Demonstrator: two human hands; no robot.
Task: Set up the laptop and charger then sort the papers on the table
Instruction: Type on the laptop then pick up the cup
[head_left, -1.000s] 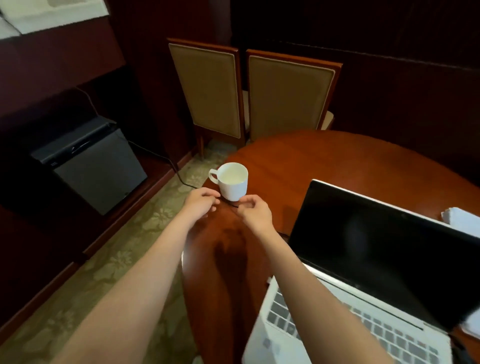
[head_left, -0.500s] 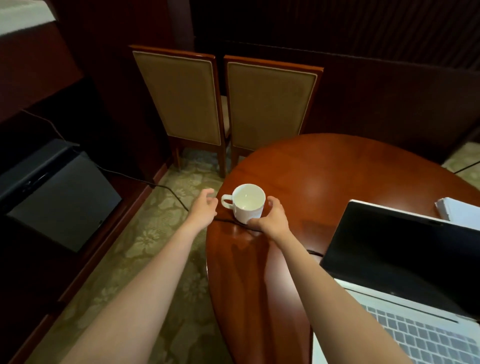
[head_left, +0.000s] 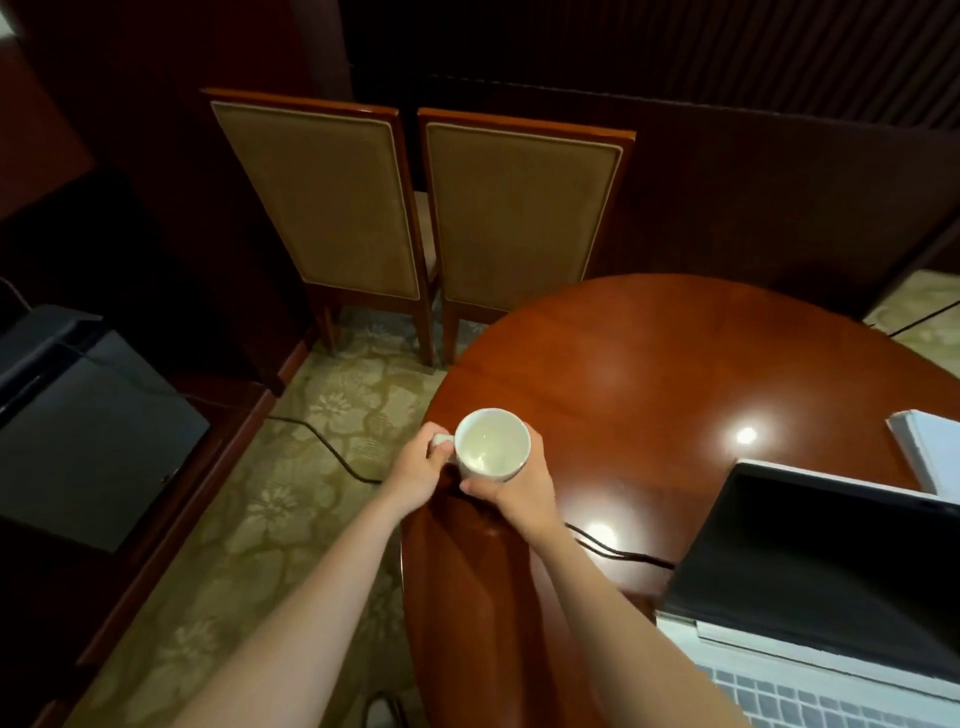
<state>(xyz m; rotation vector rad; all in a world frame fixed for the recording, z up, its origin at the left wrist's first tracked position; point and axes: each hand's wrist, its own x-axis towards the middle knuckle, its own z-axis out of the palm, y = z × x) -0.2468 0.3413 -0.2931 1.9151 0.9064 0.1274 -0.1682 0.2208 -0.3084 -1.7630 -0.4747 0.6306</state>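
Black charger cable (head_left: 618, 552) crosswise, toward laptop (head_left: 831, 571)

So what we've got around here: two matching chairs side by side, left chair (head_left: 322, 197) and right chair (head_left: 519, 218), wooden frames with tan padded backs, backs facing us and nearly touching. Behind them we see dark wood wall panelling (head_left: 753, 197), pretty gloomy. The floor is a pale green carpet (head_left: 291, 499) with a big flower pattern. Off to our left there's a black box (head_left: 88, 431) with a slanted glossy front, sitting on a low wooden ledge (head_left: 228, 431) along the wall; we can't tell what it is. Closer to us than the chairs is a cup (head_left: 492, 447), white, upright, handle pointing left.
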